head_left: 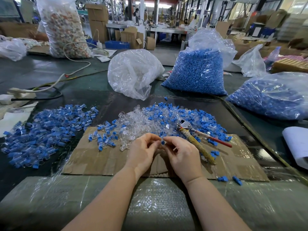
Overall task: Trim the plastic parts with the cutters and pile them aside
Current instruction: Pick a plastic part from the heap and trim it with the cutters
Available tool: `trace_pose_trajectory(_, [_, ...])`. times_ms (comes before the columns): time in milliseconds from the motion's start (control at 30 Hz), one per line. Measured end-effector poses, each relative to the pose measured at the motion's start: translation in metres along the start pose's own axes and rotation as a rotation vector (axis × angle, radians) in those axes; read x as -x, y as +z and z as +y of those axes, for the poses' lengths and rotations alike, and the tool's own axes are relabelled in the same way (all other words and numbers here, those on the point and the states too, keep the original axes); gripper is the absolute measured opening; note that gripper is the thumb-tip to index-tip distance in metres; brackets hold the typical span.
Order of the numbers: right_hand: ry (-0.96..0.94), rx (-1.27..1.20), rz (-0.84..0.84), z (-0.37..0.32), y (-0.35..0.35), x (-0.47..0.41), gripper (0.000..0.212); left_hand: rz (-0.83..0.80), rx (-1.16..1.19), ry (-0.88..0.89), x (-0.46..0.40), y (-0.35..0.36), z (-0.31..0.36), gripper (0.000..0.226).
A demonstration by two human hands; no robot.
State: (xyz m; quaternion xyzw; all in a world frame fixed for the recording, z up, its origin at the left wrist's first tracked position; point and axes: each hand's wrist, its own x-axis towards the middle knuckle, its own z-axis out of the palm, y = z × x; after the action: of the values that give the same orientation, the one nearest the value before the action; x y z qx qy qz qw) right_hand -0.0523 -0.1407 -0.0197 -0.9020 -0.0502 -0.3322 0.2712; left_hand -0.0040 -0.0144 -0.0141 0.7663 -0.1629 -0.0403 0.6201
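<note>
My left hand and my right hand meet over a flat sheet of cardboard. Between their fingertips they pinch a small blue plastic part. Which hand bears it more I cannot tell. The cutters lie on the cardboard just right of my right hand, one handle red, one wrapped in worn tape. Behind my hands spreads a mixed heap of clear and blue parts. A big pile of assembled blue-and-clear parts lies to the left.
Behind the heap stand a bag of clear parts and two bags of blue parts. Cables and a power strip lie at the left. Two loose blue parts sit near the cardboard's right corner.
</note>
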Motion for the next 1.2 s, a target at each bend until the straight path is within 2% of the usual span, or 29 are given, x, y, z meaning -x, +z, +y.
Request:
trace_pose_trajectory(133, [-0.007, -0.066, -0.034, 0.0008, -0.0005, -0.0019, 0.031, 0.016, -0.001, -0.006, -0.0007, 0.0003, -0.0013, 0.019])
trace_pose_trajectory(467, [-0.004, -0.065, -0.059, 0.0007, -0.0007, -0.0025, 0.019, 0.021, -0.085, 0.020, 0.0003, -0.0011, 0.0002, 0.017])
trace_pose_trajectory(1067, [-0.011, -0.054, -0.072, -0.0018, -0.0015, -0.0023, 0.021, 0.045, -0.057, -0.012, -0.0033, 0.0007, -0.0025, 0.023])
trace_pose_trajectory(1200, [0.010, 0.016, -0.030, -0.0013, -0.0006, -0.0038, 0.021, 0.052, -0.042, -0.029, -0.0052, 0.0011, -0.0036, 0.018])
